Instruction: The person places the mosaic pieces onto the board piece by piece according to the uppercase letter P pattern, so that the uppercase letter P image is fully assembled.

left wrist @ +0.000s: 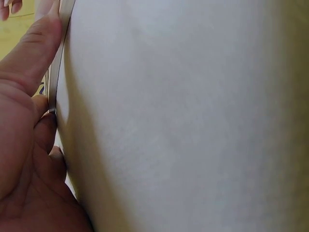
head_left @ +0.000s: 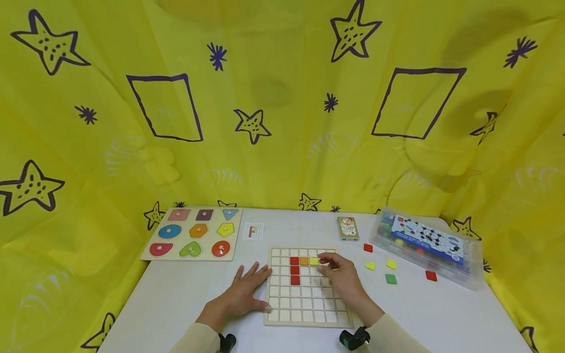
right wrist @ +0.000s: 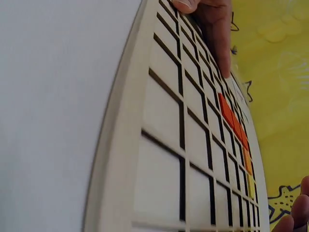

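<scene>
A wooden grid board [head_left: 300, 317] lies in front of me. Three red square tiles [head_left: 295, 270] fill a column of its cells. Beside the top one sit an orange tile [head_left: 304, 261] and a yellow tile [head_left: 313, 261]. My right hand [head_left: 346, 282] hovers over the board's upper right, its thumb and index fingertips spread apart just right of the yellow tile; no tile shows between them. My left hand [head_left: 243, 293] rests at the board's left edge, fingers spread, thumb touching the frame [left wrist: 63, 29]. In the right wrist view the coloured tiles [right wrist: 234, 121] sit along the far side.
Right of the board lie loose red [head_left: 431, 276], yellow [head_left: 391, 264] and green tiles [head_left: 391, 279]. Behind them are a clear plastic case [head_left: 472, 267] and a small card box [head_left: 348, 229]. A shape puzzle [head_left: 194, 233] and a pattern card [head_left: 253, 231] lie back left.
</scene>
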`<state>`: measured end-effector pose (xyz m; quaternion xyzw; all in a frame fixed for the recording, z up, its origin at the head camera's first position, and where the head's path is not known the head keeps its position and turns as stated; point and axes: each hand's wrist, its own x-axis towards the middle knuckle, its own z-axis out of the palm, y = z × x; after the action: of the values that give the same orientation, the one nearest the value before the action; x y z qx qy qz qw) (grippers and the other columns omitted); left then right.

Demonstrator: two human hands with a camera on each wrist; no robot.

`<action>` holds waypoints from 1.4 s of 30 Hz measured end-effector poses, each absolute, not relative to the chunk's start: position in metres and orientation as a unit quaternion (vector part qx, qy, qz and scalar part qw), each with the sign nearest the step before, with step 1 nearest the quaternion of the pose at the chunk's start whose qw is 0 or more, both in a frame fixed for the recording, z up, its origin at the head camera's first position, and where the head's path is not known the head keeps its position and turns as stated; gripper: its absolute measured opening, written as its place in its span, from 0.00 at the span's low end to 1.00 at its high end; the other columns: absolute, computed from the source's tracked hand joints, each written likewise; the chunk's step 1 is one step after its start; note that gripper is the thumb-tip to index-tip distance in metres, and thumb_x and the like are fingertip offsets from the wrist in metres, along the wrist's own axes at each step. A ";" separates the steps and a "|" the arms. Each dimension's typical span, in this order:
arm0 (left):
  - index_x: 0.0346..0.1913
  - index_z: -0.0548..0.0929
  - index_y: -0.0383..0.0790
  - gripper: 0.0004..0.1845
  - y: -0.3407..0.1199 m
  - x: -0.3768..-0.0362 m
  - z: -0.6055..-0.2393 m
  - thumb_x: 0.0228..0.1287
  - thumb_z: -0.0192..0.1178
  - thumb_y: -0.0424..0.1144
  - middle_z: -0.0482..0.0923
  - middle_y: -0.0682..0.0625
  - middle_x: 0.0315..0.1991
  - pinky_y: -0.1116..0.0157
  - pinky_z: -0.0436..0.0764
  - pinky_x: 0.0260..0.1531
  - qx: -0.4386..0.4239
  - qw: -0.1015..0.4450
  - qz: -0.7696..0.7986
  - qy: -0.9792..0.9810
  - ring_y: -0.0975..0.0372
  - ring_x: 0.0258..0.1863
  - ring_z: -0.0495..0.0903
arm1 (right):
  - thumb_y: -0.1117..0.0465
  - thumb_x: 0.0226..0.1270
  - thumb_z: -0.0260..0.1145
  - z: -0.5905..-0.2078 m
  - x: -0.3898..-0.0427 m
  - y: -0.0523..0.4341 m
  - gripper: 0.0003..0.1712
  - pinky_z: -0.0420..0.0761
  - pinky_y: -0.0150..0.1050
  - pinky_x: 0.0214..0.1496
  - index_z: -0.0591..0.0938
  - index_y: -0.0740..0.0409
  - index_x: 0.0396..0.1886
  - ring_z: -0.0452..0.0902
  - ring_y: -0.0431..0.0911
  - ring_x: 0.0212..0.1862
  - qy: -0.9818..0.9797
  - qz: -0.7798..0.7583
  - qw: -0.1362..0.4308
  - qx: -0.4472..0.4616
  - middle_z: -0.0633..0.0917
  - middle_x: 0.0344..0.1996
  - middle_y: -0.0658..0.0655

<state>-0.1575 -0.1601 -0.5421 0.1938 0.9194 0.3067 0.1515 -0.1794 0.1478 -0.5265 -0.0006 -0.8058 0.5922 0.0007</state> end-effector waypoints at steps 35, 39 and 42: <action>0.82 0.64 0.43 0.56 -0.160 -0.157 -0.544 0.53 0.78 0.59 0.59 0.48 0.84 0.38 0.33 0.83 0.198 0.150 0.298 0.922 0.45 0.86 0.47 | 0.53 0.75 0.70 -0.528 -0.148 0.380 0.27 0.73 0.22 0.39 0.82 0.65 0.66 0.62 0.14 0.39 -0.892 0.409 0.092 -0.168 0.82 0.37 0.26; 0.82 0.64 0.43 0.56 -0.160 -0.157 -0.543 0.53 0.78 0.59 0.59 0.48 0.84 0.39 0.33 0.83 0.198 0.149 0.295 0.923 0.45 0.86 0.47 | 0.51 0.75 0.69 -0.529 -0.149 0.388 0.29 0.75 0.34 0.46 0.80 0.64 0.67 0.78 0.38 0.52 -0.889 0.403 0.064 -0.207 0.90 0.47 0.43; 0.82 0.64 0.43 0.56 -0.160 -0.156 -0.543 0.53 0.78 0.58 0.59 0.48 0.84 0.38 0.33 0.83 0.197 0.150 0.297 0.922 0.45 0.86 0.47 | 0.52 0.77 0.65 -0.531 -0.151 0.391 0.31 0.80 0.51 0.59 0.76 0.67 0.70 0.73 0.65 0.68 -0.887 0.407 0.029 -0.215 0.81 0.66 0.70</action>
<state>-0.1563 -0.1601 -0.5433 0.1966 0.9224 0.2967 0.1501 -0.1515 0.3907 -0.5313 -0.2153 -0.8872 0.4071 0.0295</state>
